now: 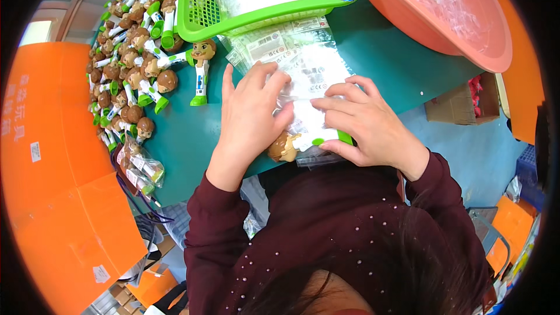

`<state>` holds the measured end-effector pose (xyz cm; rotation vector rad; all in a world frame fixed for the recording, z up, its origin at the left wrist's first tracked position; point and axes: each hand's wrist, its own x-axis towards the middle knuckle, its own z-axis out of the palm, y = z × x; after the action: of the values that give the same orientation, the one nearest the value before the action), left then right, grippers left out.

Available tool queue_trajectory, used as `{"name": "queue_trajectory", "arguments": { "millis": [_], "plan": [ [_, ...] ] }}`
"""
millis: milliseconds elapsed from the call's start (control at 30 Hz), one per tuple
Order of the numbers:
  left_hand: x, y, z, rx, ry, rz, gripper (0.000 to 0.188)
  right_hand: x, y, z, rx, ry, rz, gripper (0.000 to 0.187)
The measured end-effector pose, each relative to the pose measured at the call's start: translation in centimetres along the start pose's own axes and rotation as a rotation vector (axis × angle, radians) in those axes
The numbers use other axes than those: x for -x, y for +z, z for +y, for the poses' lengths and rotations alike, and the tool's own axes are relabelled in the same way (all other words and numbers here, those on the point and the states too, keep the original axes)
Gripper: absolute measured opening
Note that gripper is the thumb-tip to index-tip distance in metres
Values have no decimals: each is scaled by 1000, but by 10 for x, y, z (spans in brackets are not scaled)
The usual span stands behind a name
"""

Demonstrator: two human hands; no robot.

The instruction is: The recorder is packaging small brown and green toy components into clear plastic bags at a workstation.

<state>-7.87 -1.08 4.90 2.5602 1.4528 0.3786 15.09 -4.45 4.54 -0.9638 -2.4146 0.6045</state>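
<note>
Near the table's front edge lies a toy figure (312, 139) with a brown-haired head, white body and green foot, its head to the left. My left hand (249, 109) rests on clear plastic bags (309, 73), its fingers bent and spread, thumb apart. Over the bags and the figure's foot end is my right hand (364, 119). Its fingers are apart and reach over the plastic, while the thumb lies along the figure's near side. Part of the green foot is hidden under that hand. Another toy figure (201, 73) lies beyond my left hand.
A green basket (268, 16) of plastic bags stands at the back. A heap of toy figures (131, 52) covers the left of the table (408, 79), with bagged figures (140, 166) nearer. A pink basin (379, 6) sits at the right, an orange box (52, 192) at the left.
</note>
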Motion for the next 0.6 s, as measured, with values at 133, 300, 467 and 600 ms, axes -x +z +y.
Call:
{"name": "queue_trajectory", "arguments": {
  "millis": [133, 300, 467, 600],
  "plan": [
    [4, 4, 3, -151, 59, 46, 44, 2, -1, 0, 10, -4, -13, 28],
    [6, -3, 17, -206, 33, 11, 44, 7, 1, 3, -39, -8, -13, 27],
    [4, -1, 14, -245, 48, 7, 45, 11, 0, 4, -50, -11, -1, 27],
    [9, 7, 3, -131, 69, 80, 38, 17, -1, 7, -58, -22, 17, 29]
  ]
}}
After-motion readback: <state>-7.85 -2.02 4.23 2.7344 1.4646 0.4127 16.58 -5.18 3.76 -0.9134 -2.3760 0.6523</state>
